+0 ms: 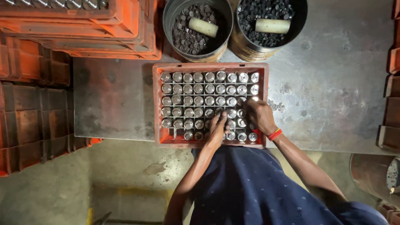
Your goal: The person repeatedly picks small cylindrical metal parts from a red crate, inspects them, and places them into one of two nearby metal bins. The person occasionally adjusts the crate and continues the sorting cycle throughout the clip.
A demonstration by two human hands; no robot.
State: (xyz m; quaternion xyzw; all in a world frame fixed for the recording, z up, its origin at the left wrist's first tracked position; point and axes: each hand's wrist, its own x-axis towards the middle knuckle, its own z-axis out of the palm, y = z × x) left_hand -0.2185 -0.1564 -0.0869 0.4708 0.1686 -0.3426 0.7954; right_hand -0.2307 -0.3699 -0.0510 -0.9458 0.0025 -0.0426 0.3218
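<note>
Both hands reach down into an orange plastic crate (157,104) that sits on a grey metal desk (333,96). A grid of dividers splits the crate into small cells, and nearly every cell holds one upright, shiny metal cylinder (198,88); a few cells at the lower left corner are bare. The left hand (217,128) lies over the lower middle rows, fingers bent down among the cylinders; whether it grips one cannot be told. The right hand (258,114) rests just beside it over the lower right rows, fingers curled onto the cylinder tops, its grip likewise unclear. A red band (275,134) circles the right wrist. The two hands nearly touch.

Behind the crate, at the desk's far edge, stand two round metal drums. The left drum (171,25) is partly filled with small dark metal pieces, with a pale cylindrical scoop or handle (203,27) lying on top. The right drum (301,21) is fuller with the same dark pieces and carries a similar pale cylinder (273,26).

Stacks of orange crates (83,33) rise to the left, more along the right edge. Nothing lies between the hands and the cylinders.
</note>
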